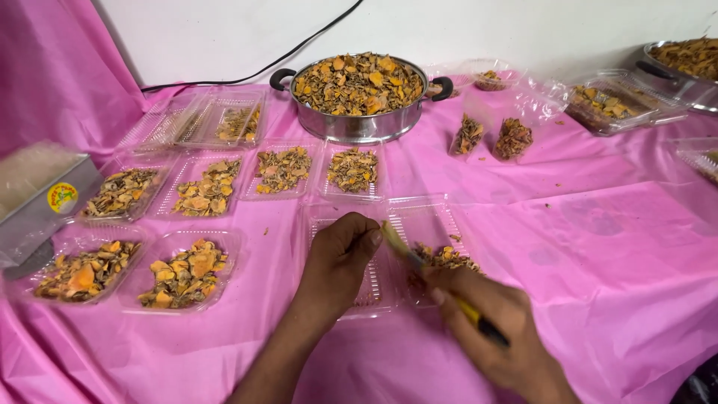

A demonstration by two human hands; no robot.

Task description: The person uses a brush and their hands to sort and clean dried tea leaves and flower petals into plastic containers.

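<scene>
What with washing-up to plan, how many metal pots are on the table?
2: the centre pot at the back, heaped full; the corner pot top right, partly cut off. Others may lie outside view.

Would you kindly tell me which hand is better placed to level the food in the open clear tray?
Right hand: it grips the brush, tip at the food. Left hand presses the clear tray.
</scene>
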